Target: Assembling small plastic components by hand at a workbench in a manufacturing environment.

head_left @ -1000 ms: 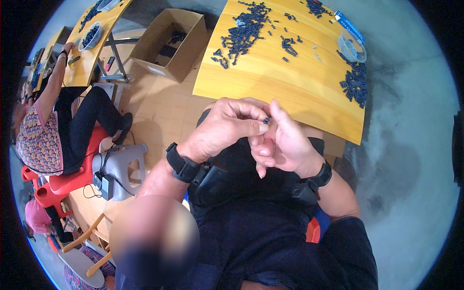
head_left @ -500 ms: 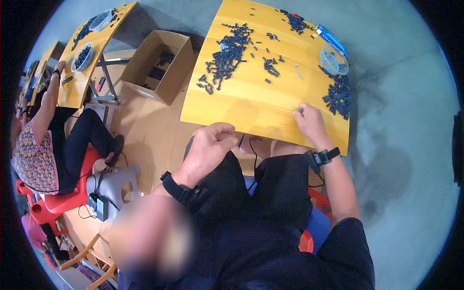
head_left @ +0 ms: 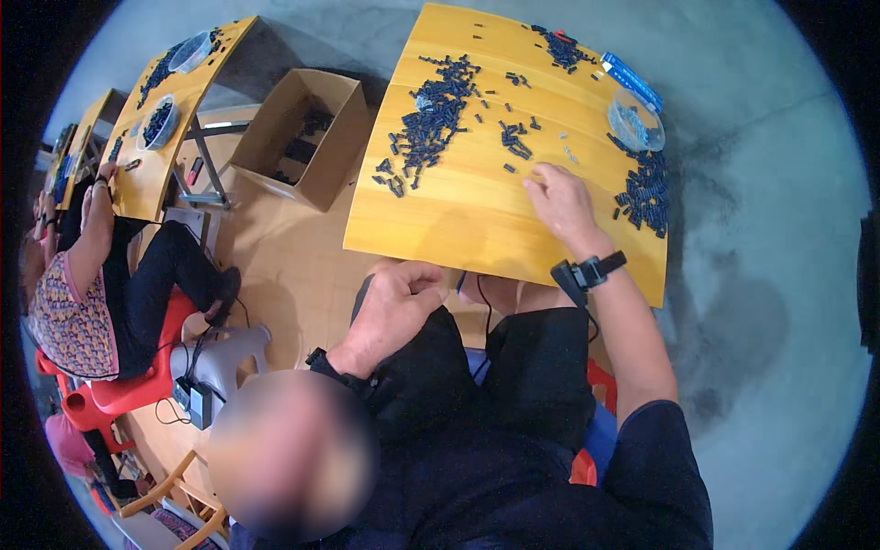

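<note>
My left hand is held in front of the table's near edge, above my lap. Its thumb and fingertips are pinched together, and whatever they may hold is too small to make out. Over the right part of the yellow table is my right hand, with fingers bent and slightly apart and nothing visible in them. Just beyond its fingertips lies a loose cluster of small black cylindrical pieces. A bigger heap of black pieces spreads on the left, and another pile lies along the right edge.
A clear plastic tub and a blue box stand at the right edge. Farther back is a black pile with a red item. Left of the table, an open cardboard box sits on the floor; a seated person works beyond it.
My right hand has moved left and away from me, toward the middle cluster; the dark piece that showed in its fingers is no longer visible. My left hand keeps its pinch.
</note>
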Motion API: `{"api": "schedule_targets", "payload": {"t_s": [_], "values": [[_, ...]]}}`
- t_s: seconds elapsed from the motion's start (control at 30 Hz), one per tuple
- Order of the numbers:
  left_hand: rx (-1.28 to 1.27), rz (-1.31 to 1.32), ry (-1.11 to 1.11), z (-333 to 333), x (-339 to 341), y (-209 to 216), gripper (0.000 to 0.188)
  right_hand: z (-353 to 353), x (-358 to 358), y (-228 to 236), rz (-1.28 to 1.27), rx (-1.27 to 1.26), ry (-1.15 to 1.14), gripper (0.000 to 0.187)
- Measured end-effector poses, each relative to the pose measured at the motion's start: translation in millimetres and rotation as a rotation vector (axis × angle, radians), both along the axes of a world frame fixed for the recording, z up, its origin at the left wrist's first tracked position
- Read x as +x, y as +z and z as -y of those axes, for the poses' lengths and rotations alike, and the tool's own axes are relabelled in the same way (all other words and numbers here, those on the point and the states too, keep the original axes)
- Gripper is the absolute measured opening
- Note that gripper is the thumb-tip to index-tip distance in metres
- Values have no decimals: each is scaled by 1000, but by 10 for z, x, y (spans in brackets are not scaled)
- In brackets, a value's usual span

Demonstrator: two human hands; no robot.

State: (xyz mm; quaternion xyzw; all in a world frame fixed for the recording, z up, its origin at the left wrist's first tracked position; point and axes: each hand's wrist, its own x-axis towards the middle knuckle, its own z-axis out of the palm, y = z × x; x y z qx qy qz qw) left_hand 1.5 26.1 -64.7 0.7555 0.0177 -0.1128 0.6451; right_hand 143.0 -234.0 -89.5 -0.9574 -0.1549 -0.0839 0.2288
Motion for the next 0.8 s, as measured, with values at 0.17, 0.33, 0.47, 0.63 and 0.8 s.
{"api": "schedule_targets", "payload": {"t_s": [0.17, 0.33, 0.47, 0.63, 0.8], "values": [[38, 53, 26, -29, -5, -51, 19, -278, 107, -2, -43, -112, 48, 16], [70, 4, -29, -48, 8, 51, 19, -243, 164, -144, 4, 6, 33, 16], [-174, -84, 95, -50, -25, 41, 23, -327, -45, 21, -708, 849, -11, 17], [-334, -16, 124, 7, -12, 153, 29, -546, -582, 282, -1047, 1369, 190, 17], [-375, 171, 87, 32, -11, 162, 28, -721, -866, 431, -1300, 1504, 290, 19]]}}
